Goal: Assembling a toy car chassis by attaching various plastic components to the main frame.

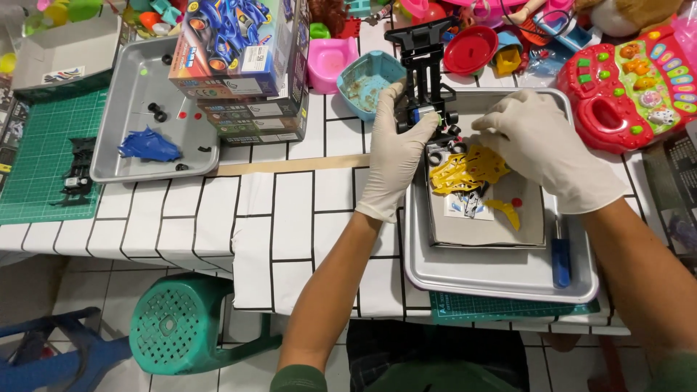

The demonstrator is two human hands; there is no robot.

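My left hand [396, 149], in a white glove, grips a black toy car chassis [426, 72] that stands on end over the far rim of a grey metal tray [501, 279]. My right hand [541, 145], also gloved, rests fingers-down beside the chassis base, touching small black parts there. Below both hands lies a yellow car body shell [465, 170] with a loose yellow piece [507, 210] on a grey sheet [508, 232] in the tray. A blue-handled screwdriver [560, 258] lies along the tray's right side.
A second grey tray [123, 101] at left holds a blue body shell [149, 145] and small black wheels. Stacked kit boxes [243, 65], a teal bowl [367, 80], a pink potty toy [330, 62], a red toy keyboard [635, 83], a green cutting mat [43, 145] and a green stool [181, 323] surround the work area.
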